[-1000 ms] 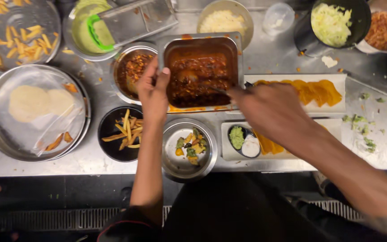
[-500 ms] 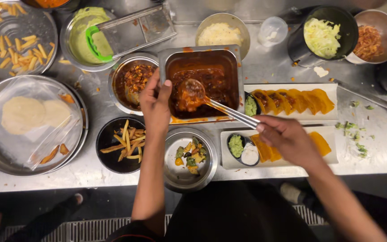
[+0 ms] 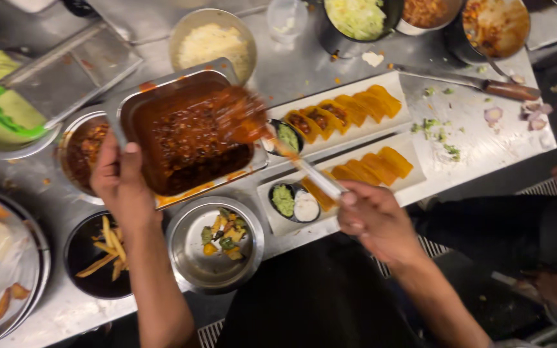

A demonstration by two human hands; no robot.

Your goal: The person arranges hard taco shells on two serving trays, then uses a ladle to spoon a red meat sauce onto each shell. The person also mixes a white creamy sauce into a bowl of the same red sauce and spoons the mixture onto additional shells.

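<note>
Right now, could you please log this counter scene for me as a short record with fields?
left hand: grips the rim of the tilted sauce pan
right hand: holds a spoon, bowl blurred over the pan's right edge
far plate: row of filled tacos
near plate: tacos, two dip cups
below pan: steel bowl of chopped vegetables, black bowl of fries
surface: steel counter

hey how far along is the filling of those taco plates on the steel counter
Done: on the far white plate, two shells by the small dip cup show dark filling. In hand: the right hand holds a spoon of red stew over the rectangular pan, which the left hand steadies. Left: the far plate's other shells look unfilled, and the near plate's shells show no filling, though motion blur limits this.
</note>
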